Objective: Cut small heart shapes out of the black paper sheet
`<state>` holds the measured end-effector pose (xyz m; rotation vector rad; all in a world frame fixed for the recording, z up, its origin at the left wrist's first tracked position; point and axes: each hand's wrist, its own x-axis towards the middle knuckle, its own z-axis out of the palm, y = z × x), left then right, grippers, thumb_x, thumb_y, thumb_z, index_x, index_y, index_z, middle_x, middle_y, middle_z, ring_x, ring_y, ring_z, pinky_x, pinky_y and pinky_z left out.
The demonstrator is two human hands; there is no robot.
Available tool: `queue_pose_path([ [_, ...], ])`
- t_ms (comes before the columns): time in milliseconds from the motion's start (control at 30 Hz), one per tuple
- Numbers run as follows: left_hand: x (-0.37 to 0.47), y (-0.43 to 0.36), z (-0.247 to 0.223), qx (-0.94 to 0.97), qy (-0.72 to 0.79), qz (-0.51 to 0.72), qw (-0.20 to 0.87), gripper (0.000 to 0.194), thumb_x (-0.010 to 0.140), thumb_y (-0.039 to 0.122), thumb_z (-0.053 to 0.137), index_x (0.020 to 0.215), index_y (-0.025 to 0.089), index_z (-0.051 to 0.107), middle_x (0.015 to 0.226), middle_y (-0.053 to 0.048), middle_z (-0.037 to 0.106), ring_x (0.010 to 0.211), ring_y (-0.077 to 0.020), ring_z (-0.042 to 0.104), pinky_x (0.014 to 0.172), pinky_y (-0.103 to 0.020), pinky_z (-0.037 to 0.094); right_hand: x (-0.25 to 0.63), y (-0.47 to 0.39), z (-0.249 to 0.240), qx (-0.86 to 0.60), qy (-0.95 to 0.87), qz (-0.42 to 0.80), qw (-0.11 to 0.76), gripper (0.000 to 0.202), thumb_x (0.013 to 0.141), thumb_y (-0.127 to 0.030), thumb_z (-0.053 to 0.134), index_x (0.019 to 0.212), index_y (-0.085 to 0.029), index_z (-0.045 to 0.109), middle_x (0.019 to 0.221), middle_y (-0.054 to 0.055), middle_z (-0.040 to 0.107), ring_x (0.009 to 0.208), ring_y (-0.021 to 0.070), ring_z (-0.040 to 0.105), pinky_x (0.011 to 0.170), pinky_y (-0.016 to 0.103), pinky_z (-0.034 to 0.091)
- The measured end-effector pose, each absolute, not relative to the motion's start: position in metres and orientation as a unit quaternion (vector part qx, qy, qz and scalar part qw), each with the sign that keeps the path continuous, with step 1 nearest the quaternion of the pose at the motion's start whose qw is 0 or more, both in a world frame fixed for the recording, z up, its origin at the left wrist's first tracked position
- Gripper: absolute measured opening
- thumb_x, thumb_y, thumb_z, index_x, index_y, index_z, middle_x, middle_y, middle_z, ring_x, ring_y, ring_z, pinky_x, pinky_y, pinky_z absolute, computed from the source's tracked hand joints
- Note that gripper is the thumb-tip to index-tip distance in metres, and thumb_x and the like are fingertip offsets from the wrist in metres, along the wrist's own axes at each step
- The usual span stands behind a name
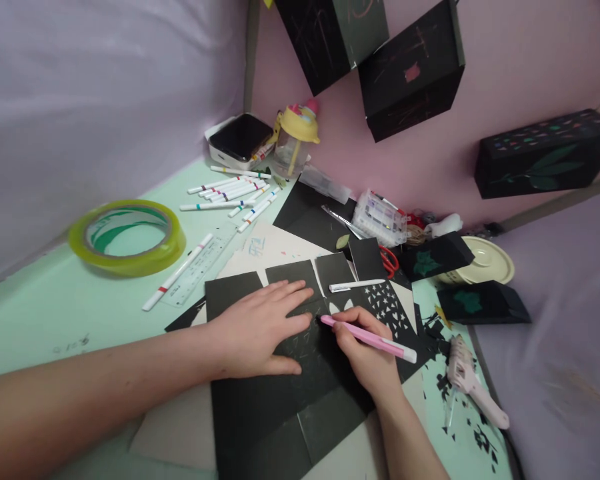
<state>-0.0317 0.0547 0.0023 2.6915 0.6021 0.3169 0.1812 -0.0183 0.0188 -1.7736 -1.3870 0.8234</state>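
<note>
Black card point(255, 420) lies on the worktop point(35, 320) under the flat, spread left hand point(265, 330); the right hand point(367, 360) grips a pink pen-like tool point(370, 338), seemingly marking or cutting, with steady bracing needed next.

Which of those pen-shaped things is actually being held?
The pink tool, gripped in the right hand. The white pen and the white markers all lie unheld, and none has a pink body.

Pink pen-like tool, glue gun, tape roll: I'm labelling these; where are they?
Pink pen-like tool point(369, 338), head view: on its barrel.
Glue gun point(465, 375), head view: on its body.
Tape roll point(130, 265), head view: on its near outer side.
</note>
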Motion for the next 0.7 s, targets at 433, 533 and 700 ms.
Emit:
queue_pose_path([
  [433,-0.0321,0.0534,0.0026,0.953,0.216,0.111,0.183,0.062,0.078,0.060,0.065,0.124,0.020,0.057,0.153,-0.017,0.031,0.142,-0.0367,0.026,0.112,-0.053,0.029,0.1835,-0.0219,0.0165,-0.678,-0.558,0.318,0.358,0.009,0.080,-0.026,0.062,0.080,-0.020,0.069,0.066,-0.001,0.066,0.057,0.0128,0.056,0.054,0.022,0.043],
  [533,-0.0320,0.0536,0.0025,0.953,0.217,0.107,0.184,0.063,0.078,0.061,0.065,0.125,0.020,0.057,0.153,-0.017,0.031,0.142,-0.0366,0.025,0.112,-0.053,0.029,0.1831,-0.0217,0.0164,-0.676,-0.558,0.320,0.361,0.009,0.080,-0.027,0.063,0.080,-0.020,0.069,0.066,-0.001,0.066,0.057,0.0125,0.056,0.054,0.021,0.043],
  [700,-0.0327,0.0530,0.0015,0.953,0.216,0.111,0.181,0.062,0.078,0.060,0.066,0.125,0.020,0.057,0.153,-0.017,0.031,0.142,-0.0370,0.026,0.111,-0.053,0.029,0.1834,-0.0214,0.0139,-0.677,-0.560,0.310,0.363,0.009,0.079,-0.026,0.063,0.079,-0.019,0.069,0.065,-0.002,0.065,0.056,0.0124,0.055,0.053,0.022,0.042],
])
